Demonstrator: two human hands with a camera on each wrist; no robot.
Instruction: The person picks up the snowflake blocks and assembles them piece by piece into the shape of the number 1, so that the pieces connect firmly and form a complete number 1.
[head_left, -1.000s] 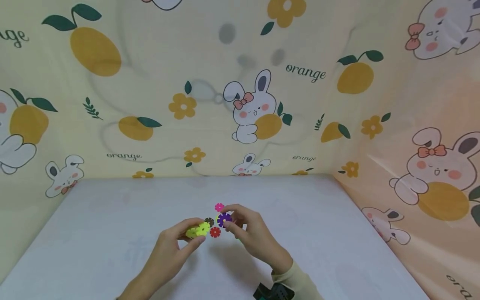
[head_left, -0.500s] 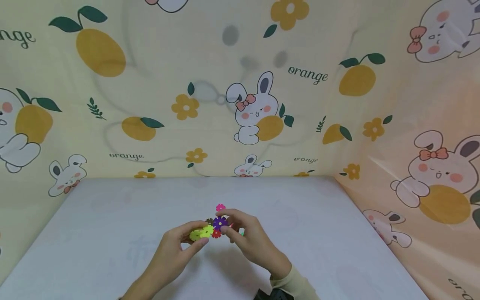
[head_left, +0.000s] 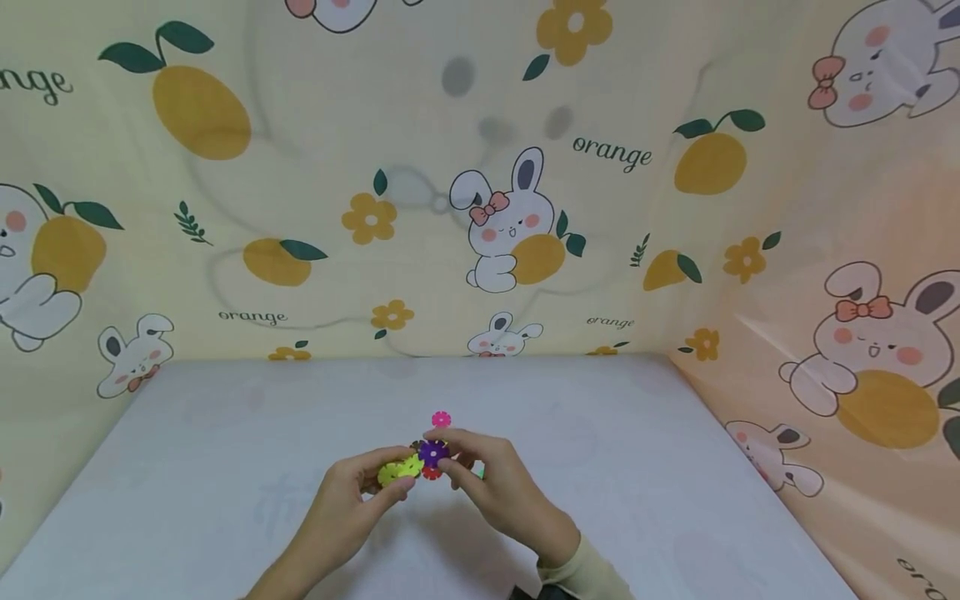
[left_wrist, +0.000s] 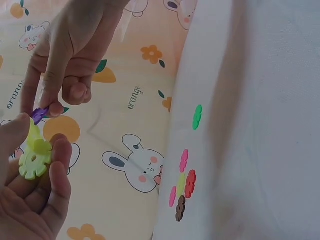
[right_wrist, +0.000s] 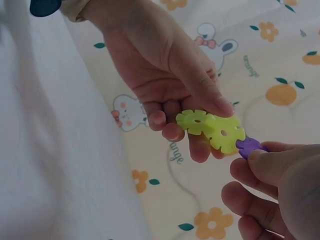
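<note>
Above the white table (head_left: 225, 467), near its middle, both hands meet. The left hand (head_left: 352, 500) pinches a pair of joined yellow-green snowflake discs (head_left: 399, 469) between thumb and fingers, and the right hand (head_left: 498, 492) pinches a purple disc (head_left: 432, 452) at its fingertips. A second ago a clear gap separates the purple piece from the yellow-green pair; half a second ago it narrows; now the purple disc's edge meets the rim of the nearer yellow-green disc, as the right wrist view shows. That looks like a slot-to-slot join just starting, though whether the notches are seated is too small to tell. Down on the table, loose pieces lie apart from the hands: a pink disc (head_left: 441, 419) just beyond the fingers, a red disc (head_left: 431, 474) half hidden beneath them, and a green disc (left_wrist: 198, 116) off to the side.
</note>
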